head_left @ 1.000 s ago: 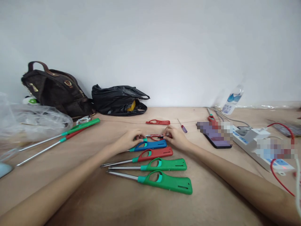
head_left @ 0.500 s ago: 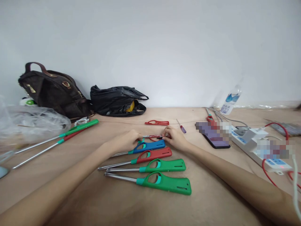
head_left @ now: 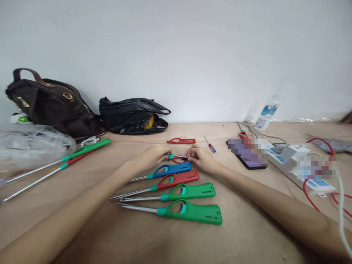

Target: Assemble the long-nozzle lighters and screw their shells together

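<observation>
My left hand (head_left: 158,154) is closed in a pinch at a small teal trigger piece (head_left: 171,156). Just right of it lies an opened red gas lighter (head_left: 179,157), its inner parts showing; my right hand (head_left: 200,158) pinches its right end, where a small dark part sits. The fingers partly hide both ends. Nearer to me lie a blue lighter (head_left: 176,168), a red lighter (head_left: 181,180) and two green lighters (head_left: 199,190), metal tubes pointing left. Beyond my hands lies a loose red handle shell (head_left: 187,140).
A purple-handled screwdriver (head_left: 211,147) and a phone (head_left: 244,157) lie to the right, beside a white power strip (head_left: 316,186) with cables. A bottle (head_left: 265,115) leans at the wall. Leftward are a black plastic bag (head_left: 126,117), dark backpack (head_left: 60,106), clear bag (head_left: 41,146) and two lighters (head_left: 90,149).
The camera view has shifted slightly. My left hand has moved up, and the teal piece now shows at its fingertips. My right hand stays at the lighter's right end.
</observation>
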Demonstrator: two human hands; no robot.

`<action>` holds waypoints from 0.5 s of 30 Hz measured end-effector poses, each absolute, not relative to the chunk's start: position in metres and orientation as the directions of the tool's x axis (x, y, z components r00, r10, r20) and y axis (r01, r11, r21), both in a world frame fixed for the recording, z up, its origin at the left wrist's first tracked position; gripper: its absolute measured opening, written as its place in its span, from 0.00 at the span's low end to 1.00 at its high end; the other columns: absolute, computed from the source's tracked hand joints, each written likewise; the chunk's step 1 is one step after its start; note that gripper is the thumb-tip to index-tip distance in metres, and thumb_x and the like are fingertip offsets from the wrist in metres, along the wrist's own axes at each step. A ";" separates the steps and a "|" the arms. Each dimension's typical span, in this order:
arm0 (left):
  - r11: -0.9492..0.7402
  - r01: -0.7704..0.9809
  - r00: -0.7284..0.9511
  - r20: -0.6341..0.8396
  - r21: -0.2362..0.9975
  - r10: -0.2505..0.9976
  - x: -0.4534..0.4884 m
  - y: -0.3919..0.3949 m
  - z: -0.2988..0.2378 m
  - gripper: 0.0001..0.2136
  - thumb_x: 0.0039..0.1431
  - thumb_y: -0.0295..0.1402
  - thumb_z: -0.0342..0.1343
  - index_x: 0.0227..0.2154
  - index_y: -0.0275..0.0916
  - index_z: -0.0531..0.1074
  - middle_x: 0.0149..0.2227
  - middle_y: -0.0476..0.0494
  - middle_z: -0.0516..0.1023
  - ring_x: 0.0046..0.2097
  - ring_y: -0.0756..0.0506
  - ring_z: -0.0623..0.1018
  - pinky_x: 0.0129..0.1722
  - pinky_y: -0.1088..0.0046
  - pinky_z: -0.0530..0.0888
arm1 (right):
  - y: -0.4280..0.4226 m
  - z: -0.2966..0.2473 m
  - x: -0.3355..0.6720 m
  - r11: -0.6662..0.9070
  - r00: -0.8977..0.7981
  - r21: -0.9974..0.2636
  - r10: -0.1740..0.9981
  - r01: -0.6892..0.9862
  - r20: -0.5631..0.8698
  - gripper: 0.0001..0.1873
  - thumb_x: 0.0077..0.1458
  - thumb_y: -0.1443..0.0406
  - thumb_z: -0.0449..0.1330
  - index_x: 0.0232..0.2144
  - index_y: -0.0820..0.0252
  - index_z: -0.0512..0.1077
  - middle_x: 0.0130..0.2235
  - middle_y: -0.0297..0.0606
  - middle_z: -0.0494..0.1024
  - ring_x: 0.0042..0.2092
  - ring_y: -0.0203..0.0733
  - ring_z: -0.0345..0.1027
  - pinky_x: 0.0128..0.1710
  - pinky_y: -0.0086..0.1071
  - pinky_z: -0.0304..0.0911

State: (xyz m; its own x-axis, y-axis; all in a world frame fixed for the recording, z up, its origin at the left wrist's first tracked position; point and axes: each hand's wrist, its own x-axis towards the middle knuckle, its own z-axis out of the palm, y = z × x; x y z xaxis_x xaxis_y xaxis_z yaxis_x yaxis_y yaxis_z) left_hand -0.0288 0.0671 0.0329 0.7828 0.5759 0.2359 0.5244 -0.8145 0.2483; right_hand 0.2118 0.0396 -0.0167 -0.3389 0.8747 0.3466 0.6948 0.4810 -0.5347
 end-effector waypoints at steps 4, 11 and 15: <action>-0.835 0.502 0.811 0.212 0.226 0.545 -0.005 0.076 0.025 0.07 0.57 0.23 0.53 0.25 0.35 0.71 0.30 0.46 0.75 0.31 0.48 0.74 0.30 0.76 0.67 | 0.039 -0.017 0.211 0.447 -0.305 -0.573 0.893 0.687 0.331 0.05 0.52 0.75 0.61 0.30 0.62 0.72 0.36 0.37 0.71 0.34 0.36 0.64 0.35 0.30 0.57; -0.835 0.517 0.818 0.178 0.186 0.546 0.001 0.086 0.013 0.06 0.56 0.21 0.53 0.29 0.35 0.73 0.32 0.45 0.75 0.34 0.46 0.75 0.34 0.74 0.69 | 0.039 -0.021 0.210 0.437 -0.279 -0.583 0.897 0.685 0.344 0.05 0.52 0.75 0.61 0.29 0.62 0.71 0.36 0.36 0.71 0.33 0.36 0.63 0.35 0.30 0.57; -0.836 0.532 0.820 0.163 0.135 0.549 0.002 0.086 0.016 0.06 0.58 0.22 0.52 0.32 0.34 0.75 0.38 0.42 0.74 0.38 0.45 0.75 0.38 0.72 0.70 | 0.039 -0.022 0.210 0.437 -0.275 -0.583 0.896 0.685 0.349 0.05 0.52 0.75 0.60 0.29 0.62 0.71 0.36 0.36 0.71 0.33 0.36 0.63 0.35 0.30 0.57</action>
State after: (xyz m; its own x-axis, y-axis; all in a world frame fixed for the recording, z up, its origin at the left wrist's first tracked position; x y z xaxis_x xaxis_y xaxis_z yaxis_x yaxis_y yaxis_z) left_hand 0.0021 0.0855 0.0159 0.8199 0.5488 0.1628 0.5324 -0.8356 0.1354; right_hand 0.2101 0.0391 -0.0223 -0.2746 0.8959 0.3492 0.6851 0.4371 -0.5827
